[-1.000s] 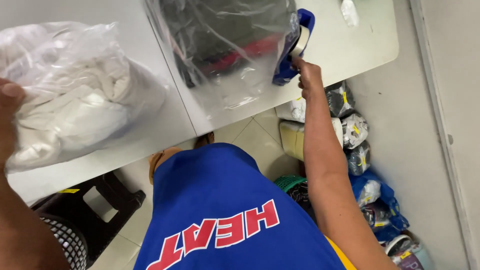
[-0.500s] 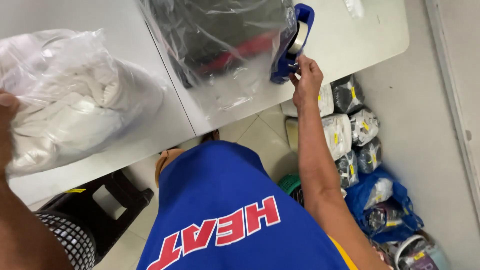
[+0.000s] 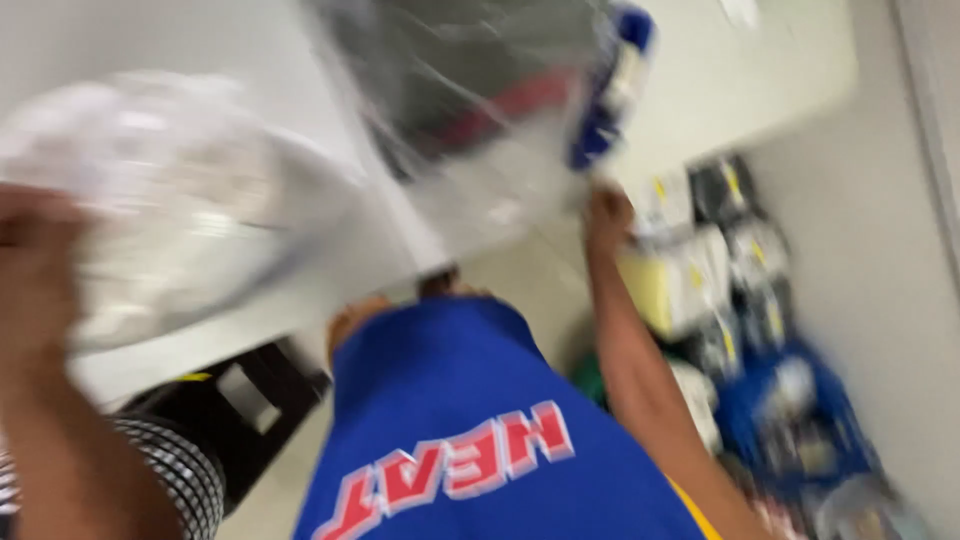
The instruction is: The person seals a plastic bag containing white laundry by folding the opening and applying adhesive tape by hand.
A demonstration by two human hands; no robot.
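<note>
A blurred view looks straight down a person's body toward a white bench. Nearest, at the bottom centre of the frame, is the person's blue shirt (image 3: 470, 430) with red lettering. At the lower left a dark stool (image 3: 240, 420) stands on the pale floor, partly under the bench edge.

The left hand (image 3: 35, 270) is at the left edge of the frame, its forearm running down to the bottom left corner. It rests against the near side of a clear plastic bag of white cloth (image 3: 170, 200), which lies on the bench (image 3: 770, 90) in the upper left. Blur hides the fingers, so whether that grip is closed on the bag cannot be told.

The right hand (image 3: 605, 215) is right of centre, its arm stretching down toward the lower right. It is at the bench edge, just below a blue tape dispenser (image 3: 610, 90); whether it touches it, or how its grip stands, cannot be told.

Just left of the dispenser, at the top centre, lies a second clear bag with dark and red contents (image 3: 470, 110). On the floor at the right, packed bundles (image 3: 720, 260) sit beside a blue bag (image 3: 790, 420).
</note>
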